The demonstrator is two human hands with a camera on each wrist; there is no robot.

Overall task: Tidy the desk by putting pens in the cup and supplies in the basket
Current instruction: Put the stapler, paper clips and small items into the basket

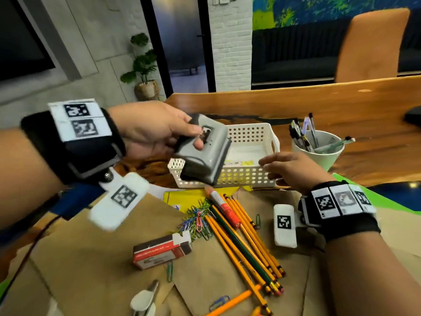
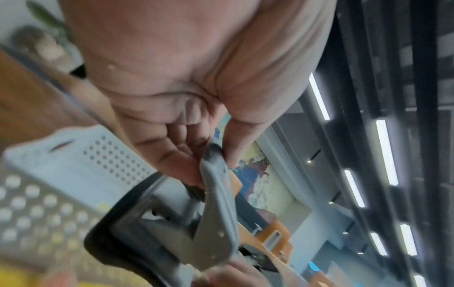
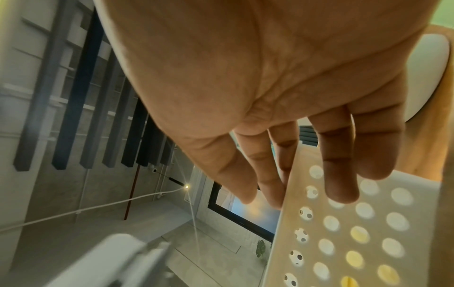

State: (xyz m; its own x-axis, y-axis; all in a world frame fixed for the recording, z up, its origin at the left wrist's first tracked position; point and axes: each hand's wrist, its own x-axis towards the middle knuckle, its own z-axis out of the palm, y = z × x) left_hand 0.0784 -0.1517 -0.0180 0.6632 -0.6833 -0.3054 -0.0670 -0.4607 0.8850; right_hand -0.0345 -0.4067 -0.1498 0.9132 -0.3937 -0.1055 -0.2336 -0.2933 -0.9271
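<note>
Both hands are working: my left hand (image 1: 150,131) is gripping the grey metal hole punch (image 1: 202,153) above the white perforated plastic basket (image 1: 250,179), while my right hand (image 1: 293,169), fingers relaxed, is touching its near rim.
</note>
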